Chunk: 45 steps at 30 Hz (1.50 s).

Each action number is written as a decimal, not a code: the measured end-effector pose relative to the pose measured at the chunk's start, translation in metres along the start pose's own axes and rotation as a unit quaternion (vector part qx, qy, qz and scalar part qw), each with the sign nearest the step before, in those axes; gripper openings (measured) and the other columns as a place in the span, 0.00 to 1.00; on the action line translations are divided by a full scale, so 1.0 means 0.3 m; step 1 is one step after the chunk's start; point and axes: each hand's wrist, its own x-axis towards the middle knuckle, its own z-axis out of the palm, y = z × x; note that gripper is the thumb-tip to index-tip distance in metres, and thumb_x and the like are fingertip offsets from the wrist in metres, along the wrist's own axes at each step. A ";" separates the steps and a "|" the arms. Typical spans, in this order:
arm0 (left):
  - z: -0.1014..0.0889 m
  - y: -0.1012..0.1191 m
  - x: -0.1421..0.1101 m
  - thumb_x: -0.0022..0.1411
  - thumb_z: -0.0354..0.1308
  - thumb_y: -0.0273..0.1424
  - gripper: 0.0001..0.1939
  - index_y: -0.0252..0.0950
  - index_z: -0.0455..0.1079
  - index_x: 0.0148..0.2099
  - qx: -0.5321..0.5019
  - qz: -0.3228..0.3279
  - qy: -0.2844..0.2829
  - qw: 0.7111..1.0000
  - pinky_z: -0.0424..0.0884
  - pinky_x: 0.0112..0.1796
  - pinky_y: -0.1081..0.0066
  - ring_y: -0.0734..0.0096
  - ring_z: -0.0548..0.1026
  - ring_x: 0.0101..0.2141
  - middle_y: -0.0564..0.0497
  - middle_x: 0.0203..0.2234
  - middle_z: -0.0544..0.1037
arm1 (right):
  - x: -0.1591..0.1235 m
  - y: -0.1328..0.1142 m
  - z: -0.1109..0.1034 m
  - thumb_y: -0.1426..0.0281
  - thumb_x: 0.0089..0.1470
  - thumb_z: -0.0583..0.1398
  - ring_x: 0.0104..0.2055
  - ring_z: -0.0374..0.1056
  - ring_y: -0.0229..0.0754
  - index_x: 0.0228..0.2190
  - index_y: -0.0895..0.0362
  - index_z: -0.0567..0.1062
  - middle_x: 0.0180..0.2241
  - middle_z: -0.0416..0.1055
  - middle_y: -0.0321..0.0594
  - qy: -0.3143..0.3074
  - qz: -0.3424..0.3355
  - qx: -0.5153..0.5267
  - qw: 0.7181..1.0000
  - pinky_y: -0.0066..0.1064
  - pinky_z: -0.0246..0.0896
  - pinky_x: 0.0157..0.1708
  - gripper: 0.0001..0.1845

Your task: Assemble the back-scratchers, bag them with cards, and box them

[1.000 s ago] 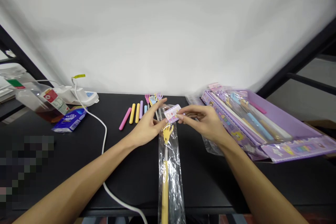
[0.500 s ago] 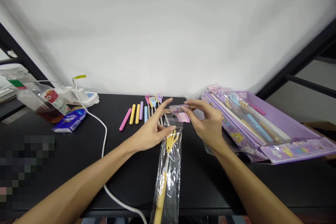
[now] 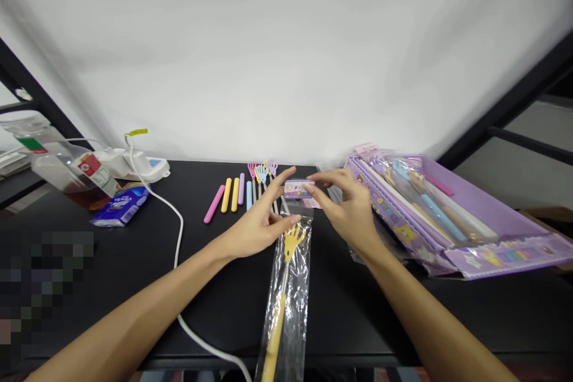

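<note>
A small purple printed card [image 3: 298, 190] is pinched between the thumb and fingers of my right hand [image 3: 351, 209]. Just left of it, my left hand [image 3: 257, 218] has its thumb and index finger spread apart, the thumb tip over the mouth of a clear plastic bag [image 3: 298, 310]. Inside that bag lies a yellow telescopic back scratcher [image 3: 293, 243], hand-shaped end uppermost, its handle running past the desk's front edge. Several more back scratchers [image 3: 262, 174] lie behind my left hand, partly hidden by it. A pink card piece [image 3: 311, 203] shows beneath the held card.
Coloured handles [image 3: 227, 194] lie left of centre. An open purple box [image 3: 483, 209] at right holds bagged back scratchers. A white cable [image 3: 179, 239] crosses the black desk from a power strip [image 3: 154, 170]. A tilted bottle [image 3: 62, 167] and blue tissue pack [image 3: 120, 206] are left.
My right hand has moved slightly left and down, and the card has tilted so its printed face shows more fully. My left hand has stayed almost still.
</note>
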 end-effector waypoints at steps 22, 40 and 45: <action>-0.015 0.023 0.005 0.66 0.61 0.38 0.42 0.60 0.41 0.73 0.006 -0.014 0.006 1.000 0.76 0.33 0.65 0.58 0.74 0.46 0.46 0.72 0.48 | -0.006 0.008 0.005 0.70 0.57 0.65 0.46 0.72 0.44 0.49 0.51 0.76 0.49 0.74 0.42 -0.111 0.032 0.090 0.989 0.38 0.73 0.42 0.17; -0.009 0.014 0.005 0.66 0.60 0.39 0.42 0.59 0.41 0.73 0.014 -0.025 0.027 0.999 0.79 0.33 0.64 0.66 0.75 0.38 0.42 0.66 0.59 | 0.000 0.012 0.004 0.63 0.51 0.69 0.33 0.74 0.40 0.40 0.55 0.78 0.38 0.79 0.40 -0.129 0.175 0.190 0.957 0.36 0.72 0.36 0.15; -0.008 0.006 0.006 0.65 0.61 0.39 0.43 0.61 0.40 0.73 0.014 -0.039 0.036 0.998 0.79 0.31 0.64 0.78 0.70 0.26 0.44 0.60 0.65 | 0.007 0.009 0.008 0.64 0.51 0.69 0.39 0.76 0.44 0.35 0.55 0.81 0.36 0.80 0.42 -0.111 0.162 0.208 0.958 0.40 0.73 0.43 0.10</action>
